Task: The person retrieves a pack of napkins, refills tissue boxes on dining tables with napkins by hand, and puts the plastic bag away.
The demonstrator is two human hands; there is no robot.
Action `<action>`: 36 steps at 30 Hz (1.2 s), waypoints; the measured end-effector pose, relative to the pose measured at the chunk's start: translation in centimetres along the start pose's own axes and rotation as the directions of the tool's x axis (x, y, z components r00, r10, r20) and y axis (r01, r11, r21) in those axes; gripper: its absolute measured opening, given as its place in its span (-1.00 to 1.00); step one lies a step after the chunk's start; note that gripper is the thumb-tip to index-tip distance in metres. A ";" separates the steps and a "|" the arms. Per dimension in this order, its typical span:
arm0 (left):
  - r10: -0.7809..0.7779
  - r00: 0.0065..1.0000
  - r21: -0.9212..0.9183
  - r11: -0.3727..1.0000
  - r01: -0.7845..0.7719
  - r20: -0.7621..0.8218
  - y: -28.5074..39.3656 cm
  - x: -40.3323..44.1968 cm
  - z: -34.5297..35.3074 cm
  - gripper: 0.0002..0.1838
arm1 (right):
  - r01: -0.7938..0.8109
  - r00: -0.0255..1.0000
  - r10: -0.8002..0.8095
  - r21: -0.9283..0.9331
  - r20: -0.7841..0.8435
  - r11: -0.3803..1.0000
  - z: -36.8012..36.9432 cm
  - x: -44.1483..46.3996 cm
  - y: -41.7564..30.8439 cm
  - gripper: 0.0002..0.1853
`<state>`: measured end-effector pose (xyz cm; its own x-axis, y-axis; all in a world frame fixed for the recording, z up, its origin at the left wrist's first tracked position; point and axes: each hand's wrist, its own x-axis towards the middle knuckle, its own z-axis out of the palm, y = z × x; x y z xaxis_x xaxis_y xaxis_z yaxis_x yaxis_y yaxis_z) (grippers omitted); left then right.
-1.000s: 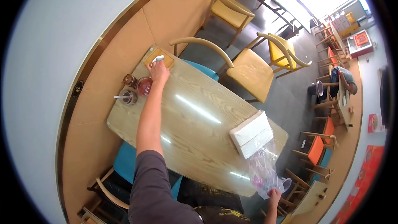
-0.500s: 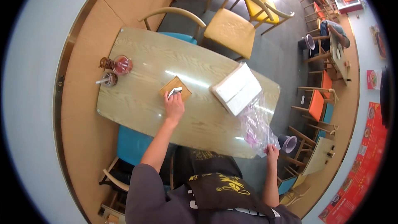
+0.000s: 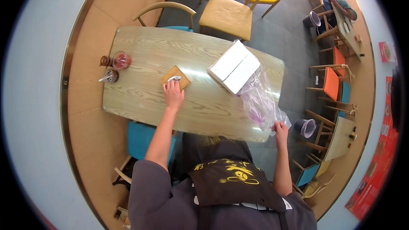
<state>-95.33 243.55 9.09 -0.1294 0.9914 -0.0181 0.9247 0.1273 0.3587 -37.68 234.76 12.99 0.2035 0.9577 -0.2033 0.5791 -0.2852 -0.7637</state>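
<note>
A square wooden tissue box [image 3: 183,84] sits on the middle of the table, with a white tissue [image 3: 174,78] showing at its top. My left hand [image 3: 173,96] lies over the near side of the box, its fingers bunched at the tissue; the fingertips are partly hidden. Off the table's near right corner, my right hand [image 3: 280,131] pinches the end of a clear plastic bag [image 3: 260,98]. The bag stretches across the tabletop to a stack of white packs [image 3: 235,67], lying against its near right side.
Condiment jars [image 3: 122,61] stand at the left end of the wood-grain table [image 3: 145,89]. Chairs [image 3: 226,17] line the far side, and a blue seat [image 3: 149,139] is on my left. A bin [image 3: 306,127] stands on the floor at right. Another person [image 3: 341,5] sits farther off.
The view has shifted, so the table sits slightly higher. My left fingers now reach less far over the tissue. My right hand keeps its grip on the plastic bag.
</note>
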 end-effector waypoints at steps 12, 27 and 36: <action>0.058 0.998 -0.040 0.998 -0.058 -0.009 0.1 0.9 0.2 -0.44 | -0.320 0.947 0.310 0.319 0.084 0.892 1.3 -0.9 -9.7 -0.69; 0.061 0.995 0.143 0.988 -0.050 -0.075 0.6 0.6 -1.2 -0.49 | -0.317 0.948 0.310 0.320 0.075 0.893 2.0 -1.1 -10.5 -0.67; 0.086 0.995 0.098 0.992 -0.081 -0.051 -1.3 2.4 -2.0 -0.55 | -0.320 0.946 0.320 0.306 0.052 0.897 2.2 -0.9 -10.9 -0.67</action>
<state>-97.58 245.69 10.38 -0.0675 0.9959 0.0603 0.9627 0.0491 0.2659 -45.91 237.07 20.11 0.3371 0.8168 -0.4682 0.2122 -0.5504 -0.8075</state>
